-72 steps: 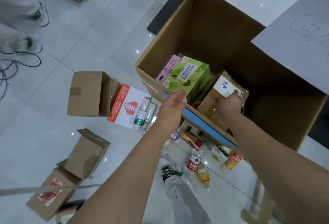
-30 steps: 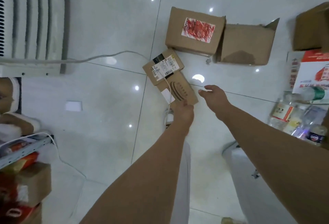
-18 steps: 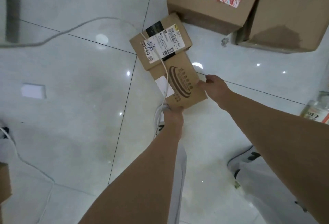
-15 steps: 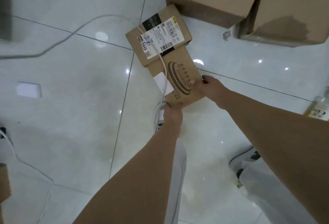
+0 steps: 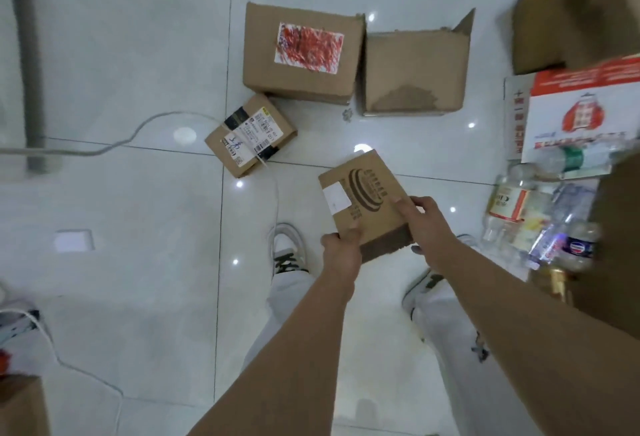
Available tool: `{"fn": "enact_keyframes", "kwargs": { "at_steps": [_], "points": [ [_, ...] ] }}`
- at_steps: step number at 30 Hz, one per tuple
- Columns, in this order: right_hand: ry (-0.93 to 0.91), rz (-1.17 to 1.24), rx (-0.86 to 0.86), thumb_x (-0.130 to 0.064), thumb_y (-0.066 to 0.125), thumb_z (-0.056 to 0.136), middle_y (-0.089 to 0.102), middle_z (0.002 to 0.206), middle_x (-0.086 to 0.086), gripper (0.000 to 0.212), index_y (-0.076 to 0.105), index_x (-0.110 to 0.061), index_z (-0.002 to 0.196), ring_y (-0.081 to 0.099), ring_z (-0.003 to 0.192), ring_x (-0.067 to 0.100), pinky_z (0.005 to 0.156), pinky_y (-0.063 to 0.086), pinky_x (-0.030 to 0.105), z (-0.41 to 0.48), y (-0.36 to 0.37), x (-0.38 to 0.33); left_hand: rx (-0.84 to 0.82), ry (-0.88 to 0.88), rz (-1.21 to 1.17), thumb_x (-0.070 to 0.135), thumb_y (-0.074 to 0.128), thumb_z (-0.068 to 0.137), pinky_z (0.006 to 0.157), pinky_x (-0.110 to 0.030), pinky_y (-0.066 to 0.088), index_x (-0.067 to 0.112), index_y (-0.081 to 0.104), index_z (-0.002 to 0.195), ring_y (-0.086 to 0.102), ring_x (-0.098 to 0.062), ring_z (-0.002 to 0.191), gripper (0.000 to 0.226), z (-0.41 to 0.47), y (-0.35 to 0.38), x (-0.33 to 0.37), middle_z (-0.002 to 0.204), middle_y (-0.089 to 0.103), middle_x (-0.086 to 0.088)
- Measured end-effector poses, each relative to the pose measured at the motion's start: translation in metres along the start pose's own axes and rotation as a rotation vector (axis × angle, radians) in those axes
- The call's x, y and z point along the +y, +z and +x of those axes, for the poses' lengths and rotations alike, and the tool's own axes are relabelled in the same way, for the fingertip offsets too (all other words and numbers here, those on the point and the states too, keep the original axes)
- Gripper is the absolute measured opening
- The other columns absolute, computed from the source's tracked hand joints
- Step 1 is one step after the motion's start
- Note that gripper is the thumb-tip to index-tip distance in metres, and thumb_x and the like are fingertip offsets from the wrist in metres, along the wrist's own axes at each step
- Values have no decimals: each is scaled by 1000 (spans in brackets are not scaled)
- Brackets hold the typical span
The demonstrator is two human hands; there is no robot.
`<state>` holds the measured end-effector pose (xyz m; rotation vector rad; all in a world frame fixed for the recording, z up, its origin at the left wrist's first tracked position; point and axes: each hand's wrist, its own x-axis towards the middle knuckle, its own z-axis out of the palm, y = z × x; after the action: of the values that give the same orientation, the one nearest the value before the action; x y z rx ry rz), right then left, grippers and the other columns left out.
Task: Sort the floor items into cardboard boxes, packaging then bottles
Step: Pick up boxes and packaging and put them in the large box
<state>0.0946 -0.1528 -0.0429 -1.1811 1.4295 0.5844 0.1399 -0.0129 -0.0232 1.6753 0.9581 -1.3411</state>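
Note:
A small brown parcel with a dark oval logo [image 5: 363, 196] is lifted off the floor between both hands. My left hand [image 5: 341, 250] grips its near left corner; my right hand [image 5: 424, 219] holds its right side. A second small parcel with a shipping label [image 5: 251, 134] lies on the tiles beyond. Behind it sit a box with a red-scribbled label [image 5: 301, 54] and a plain brown box [image 5: 414, 75]. Several plastic bottles [image 5: 540, 224] lie in a heap at the right, next to a white and red carton [image 5: 581, 113].
A large cardboard box [image 5: 616, 245] stands at the right edge, another box [image 5: 581, 16] at the top right. A white cable [image 5: 138, 130] runs across the tiles at left. My two shoes [image 5: 287, 248] are below the parcel. A further box corner [image 5: 20, 404] shows bottom left.
I turned from the big box to the floor and took the logo parcel in both hands. It has come up off the floor and away from the labelled parcel.

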Motion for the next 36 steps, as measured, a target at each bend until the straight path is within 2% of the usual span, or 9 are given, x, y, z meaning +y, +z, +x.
{"fn": "enact_keyframes", "kwargs": {
  "at_steps": [2, 5, 11, 16, 21, 27, 30, 33, 36],
  "points": [
    [-58, 108, 72, -51, 63, 86, 60, 119, 7, 50, 48, -25, 125, 61, 99, 23, 75, 55, 38, -29, -34, -14, -9, 64, 76, 41, 48, 98, 67, -25, 40, 11, 39, 119, 52, -15, 89, 38, -33, 20, 18, 111, 53, -4],
    [-123, 301, 143, -49, 70, 79, 65, 115, 8, 48, 52, -28, 119, 66, 102, 27, 89, 56, 50, -69, -82, -36, -41, 203, 143, 41, 48, 99, 81, -29, 41, 9, 38, 126, 51, -19, 99, 43, -84, 50, 51, 113, 50, -4],
    [-303, 623, 205, -34, 68, 88, 64, 116, 5, 49, 49, -25, 132, 66, 103, 22, 84, 58, 38, -150, -171, -86, -161, 446, 173, 56, 53, 89, 106, -43, 44, 20, 38, 144, 54, -19, 120, 67, -185, 104, 123, 138, 54, 0],
    [-441, 789, 228, -38, 71, 85, 61, 126, 4, 54, 51, -32, 135, 63, 112, 21, 92, 56, 43, -212, -248, -117, -273, 579, 234, 55, 59, 87, 105, -43, 44, 26, 56, 130, 60, -14, 113, 52, -271, 158, 181, 122, 65, 7],
    [-558, 961, 342, -34, 69, 88, 62, 124, -1, 46, 53, -32, 131, 63, 112, 16, 86, 57, 34, -268, -332, -124, -394, 775, 404, 54, 62, 85, 97, -44, 52, 20, 65, 120, 67, -18, 106, 49, -362, 228, 205, 112, 72, 2],
    [-578, 1118, 444, -48, 72, 80, 58, 133, -10, 65, 45, -39, 139, 58, 120, 11, 100, 51, 41, -325, -427, -78, -579, 891, 606, 40, 60, 92, 89, -33, 55, 22, 68, 116, 69, -16, 104, 31, -453, 327, 191, 110, 73, 3],
    [-529, 1185, 514, -45, 67, 87, 59, 130, -10, 60, 42, -41, 141, 60, 113, 6, 88, 53, 28, -347, -473, -39, -661, 903, 756, 42, 62, 90, 81, -27, 54, 24, 68, 115, 70, -14, 100, 31, -483, 383, 167, 105, 74, 6],
    [-437, 1251, 598, -47, 68, 85, 61, 125, -10, 60, 42, -42, 140, 63, 108, 6, 87, 54, 30, -357, -511, 14, -781, 865, 897, 48, 67, 84, 97, -43, 51, 25, 67, 118, 68, -20, 107, 41, -496, 439, 127, 112, 73, 1],
    [-307, 1393, 651, -40, 70, 85, 65, 120, -6, 60, 44, -38, 139, 66, 107, 13, 93, 56, 40, -355, -538, 75, -869, 854, 1052, 40, 61, 91, 101, -38, 48, 29, 65, 123, 65, -14, 112, 33, -491, 486, 75, 119, 69, 6]
  ]
}}
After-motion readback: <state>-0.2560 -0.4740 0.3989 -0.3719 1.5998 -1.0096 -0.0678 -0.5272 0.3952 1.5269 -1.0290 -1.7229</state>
